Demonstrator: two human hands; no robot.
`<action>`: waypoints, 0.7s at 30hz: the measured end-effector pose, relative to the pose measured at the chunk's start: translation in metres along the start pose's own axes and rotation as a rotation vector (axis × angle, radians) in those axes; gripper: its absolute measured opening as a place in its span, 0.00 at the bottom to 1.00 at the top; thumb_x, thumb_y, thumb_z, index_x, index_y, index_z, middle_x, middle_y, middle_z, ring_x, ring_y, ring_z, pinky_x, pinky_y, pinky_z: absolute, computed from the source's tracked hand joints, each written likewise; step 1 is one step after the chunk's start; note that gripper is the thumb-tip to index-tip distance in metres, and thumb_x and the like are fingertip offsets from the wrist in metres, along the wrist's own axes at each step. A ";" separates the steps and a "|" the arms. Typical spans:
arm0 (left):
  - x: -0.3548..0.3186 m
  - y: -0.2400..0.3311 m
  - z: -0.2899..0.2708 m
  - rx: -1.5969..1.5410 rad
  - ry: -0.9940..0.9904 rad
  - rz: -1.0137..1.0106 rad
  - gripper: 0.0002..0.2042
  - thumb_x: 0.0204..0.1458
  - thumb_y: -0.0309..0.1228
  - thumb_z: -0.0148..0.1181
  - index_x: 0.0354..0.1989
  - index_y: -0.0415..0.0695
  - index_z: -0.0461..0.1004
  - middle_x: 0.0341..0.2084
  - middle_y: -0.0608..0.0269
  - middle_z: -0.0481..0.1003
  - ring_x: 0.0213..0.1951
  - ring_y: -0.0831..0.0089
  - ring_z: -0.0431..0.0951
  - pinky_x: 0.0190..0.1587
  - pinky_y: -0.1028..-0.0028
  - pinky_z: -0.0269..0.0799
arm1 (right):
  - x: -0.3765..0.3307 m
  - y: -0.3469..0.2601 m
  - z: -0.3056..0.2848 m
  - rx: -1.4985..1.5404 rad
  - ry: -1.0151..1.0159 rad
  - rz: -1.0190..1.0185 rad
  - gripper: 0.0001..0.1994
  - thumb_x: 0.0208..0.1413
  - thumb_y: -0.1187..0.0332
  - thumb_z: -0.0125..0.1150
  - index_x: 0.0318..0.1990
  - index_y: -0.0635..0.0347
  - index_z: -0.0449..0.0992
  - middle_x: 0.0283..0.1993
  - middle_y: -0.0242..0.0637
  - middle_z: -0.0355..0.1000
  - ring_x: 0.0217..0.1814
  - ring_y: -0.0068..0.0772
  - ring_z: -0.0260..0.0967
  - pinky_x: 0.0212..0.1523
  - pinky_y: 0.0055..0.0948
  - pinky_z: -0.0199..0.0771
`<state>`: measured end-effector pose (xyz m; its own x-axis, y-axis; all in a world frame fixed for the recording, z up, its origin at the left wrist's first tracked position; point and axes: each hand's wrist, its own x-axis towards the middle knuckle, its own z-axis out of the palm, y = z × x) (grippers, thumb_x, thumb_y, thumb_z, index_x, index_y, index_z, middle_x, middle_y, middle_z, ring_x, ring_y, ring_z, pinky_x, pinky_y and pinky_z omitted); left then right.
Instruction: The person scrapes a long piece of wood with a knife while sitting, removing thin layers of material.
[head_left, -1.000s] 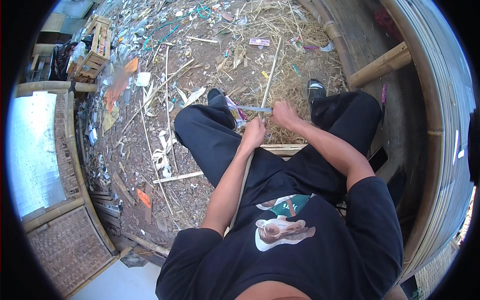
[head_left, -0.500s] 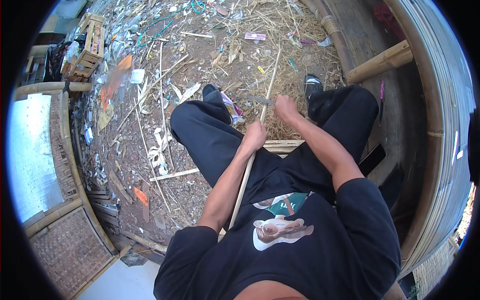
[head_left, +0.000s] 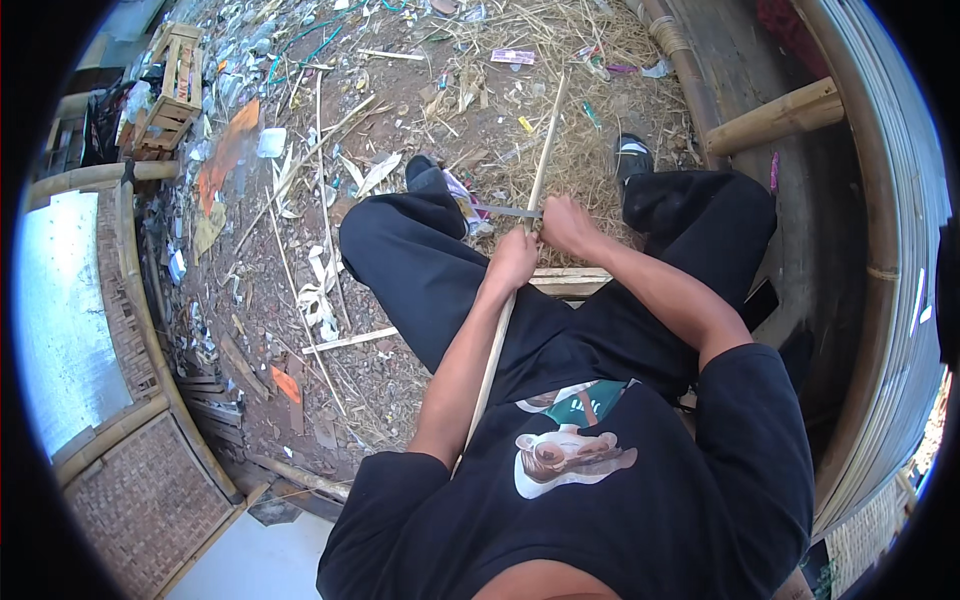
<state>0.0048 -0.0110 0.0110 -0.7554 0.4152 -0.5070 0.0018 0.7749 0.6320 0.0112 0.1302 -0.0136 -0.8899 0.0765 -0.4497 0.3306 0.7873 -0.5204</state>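
A long pale bamboo strip (head_left: 547, 150) runs from beside my left forearm up between my knees, its far end over the straw. My left hand (head_left: 514, 258) is closed around the strip near its middle. Just beyond and to the right, my right hand (head_left: 568, 226) grips a knife, its handle hidden in the fist. The thin grey knife blade (head_left: 500, 210) points left and lies across the strip, close to my left hand. Both hands are almost touching.
Below the hands is a wooden slat (head_left: 572, 276) between my legs. Straw and litter (head_left: 590, 110) cover the ground ahead. More thin strips (head_left: 325, 190) lie to the left, near a wooden crate (head_left: 178, 90). A bamboo-framed platform (head_left: 780, 125) stands at right, woven panels (head_left: 150, 500) at left.
My right hand has come slightly nearer to my left hand, and the knife blade now sits lower on the strip. The left hand keeps its grip. The whole view has shifted a little.
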 end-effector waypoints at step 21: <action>-0.009 -0.002 0.002 0.086 0.063 -0.007 0.13 0.57 0.34 0.44 0.36 0.32 0.65 0.27 0.36 0.72 0.34 0.43 0.73 0.38 0.55 0.65 | 0.032 0.018 0.018 -0.092 0.196 0.005 0.08 0.46 0.74 0.50 0.27 0.65 0.77 0.29 0.53 0.74 0.33 0.52 0.74 0.32 0.44 0.75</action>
<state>0.0129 -0.0147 0.0130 -0.7951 0.3813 -0.4716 0.0508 0.8167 0.5748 -0.0060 0.1359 -0.0503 -0.9353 0.1908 -0.2980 0.3132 0.8384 -0.4461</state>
